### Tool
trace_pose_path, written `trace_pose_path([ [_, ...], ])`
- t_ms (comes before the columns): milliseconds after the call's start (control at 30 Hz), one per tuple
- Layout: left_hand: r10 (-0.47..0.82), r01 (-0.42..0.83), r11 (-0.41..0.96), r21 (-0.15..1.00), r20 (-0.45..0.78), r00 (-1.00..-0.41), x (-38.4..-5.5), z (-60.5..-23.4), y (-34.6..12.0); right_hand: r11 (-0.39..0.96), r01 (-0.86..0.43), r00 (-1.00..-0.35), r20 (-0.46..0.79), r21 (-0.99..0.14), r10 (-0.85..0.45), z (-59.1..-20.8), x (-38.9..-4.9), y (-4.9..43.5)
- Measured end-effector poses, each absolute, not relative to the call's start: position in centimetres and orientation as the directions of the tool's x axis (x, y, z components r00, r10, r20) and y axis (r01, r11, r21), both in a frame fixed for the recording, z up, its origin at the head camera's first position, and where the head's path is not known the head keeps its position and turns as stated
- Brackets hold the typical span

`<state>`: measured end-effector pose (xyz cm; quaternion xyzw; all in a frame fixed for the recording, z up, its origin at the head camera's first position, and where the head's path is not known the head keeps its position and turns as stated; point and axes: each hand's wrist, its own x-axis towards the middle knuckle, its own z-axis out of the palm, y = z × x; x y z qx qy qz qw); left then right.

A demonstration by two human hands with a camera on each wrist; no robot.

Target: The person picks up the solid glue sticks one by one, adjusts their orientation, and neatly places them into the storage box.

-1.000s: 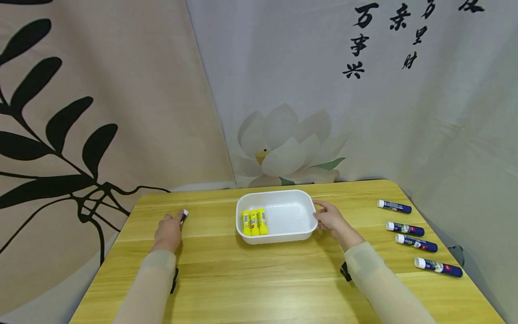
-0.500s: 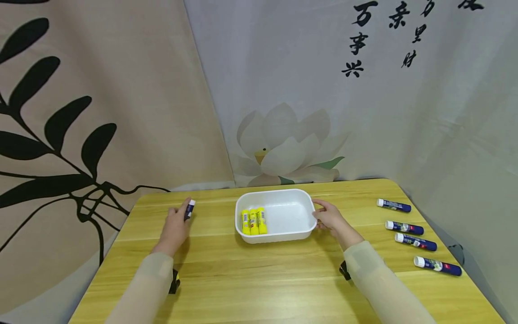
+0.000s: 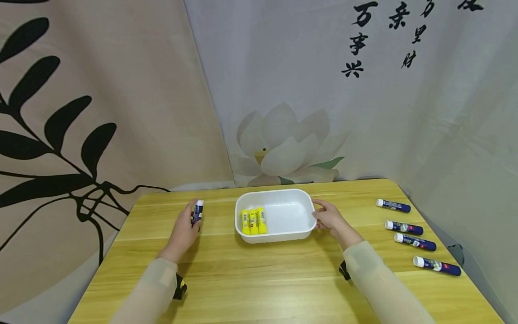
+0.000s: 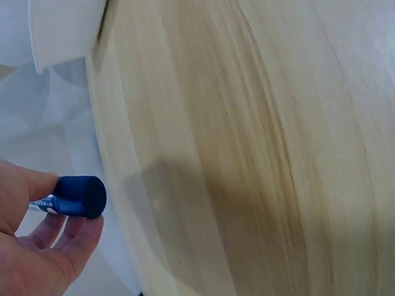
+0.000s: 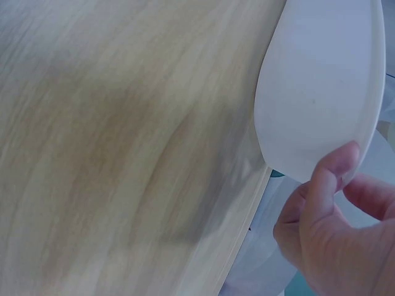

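The left hand (image 3: 182, 235) is slanting in over the left half of the table (image 3: 259, 279), thumb and fingers pinching a blue stick (image 3: 198, 210) above the wood near the far edge, white cap pointing up. The right hand (image 3: 329, 217) is gripping the white tray (image 3: 291, 216) by its right end, fingers bent at the rim. The tray is sitting close to the far edge, about midway along, three yellow sticks (image 3: 253, 221) lining its left end. Plain wood is stretching between held stick and tray; four other blue sticks (image 3: 415, 242) are lying near the right edge.
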<state>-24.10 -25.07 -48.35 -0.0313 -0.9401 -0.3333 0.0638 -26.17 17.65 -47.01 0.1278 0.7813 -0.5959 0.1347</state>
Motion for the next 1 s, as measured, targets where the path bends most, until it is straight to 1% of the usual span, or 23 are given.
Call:
trace_pose_path([
  [400,-0.024,0.102,0.666,0.739,0.157,-0.987,-24.2,-46.2,-21.7,0.247,0.364,-0.929,-0.367,-0.898,0.035,-47.1,-26.1,17.6],
  [700,-0.032,0.145,0.599,0.788,0.205,-0.978,-24.2,-43.9,-18.3,0.24,0.371,-0.927,-0.375,-0.897,0.029,-47.2,-26.3,17.7],
  [867,-0.052,0.155,0.587,0.795,0.228,-0.972,-24.4,-43.5,-16.0,0.244,0.369,-0.927,-0.375,-0.897,0.025,-47.2,-26.3,17.7],
  [1000,-0.065,0.12,0.58,0.805,0.193,-0.979,-24.5,-43.4,-14.1,0.247,0.375,-0.925,-0.379,-0.893,0.032,-47.2,-26.2,17.8],
])
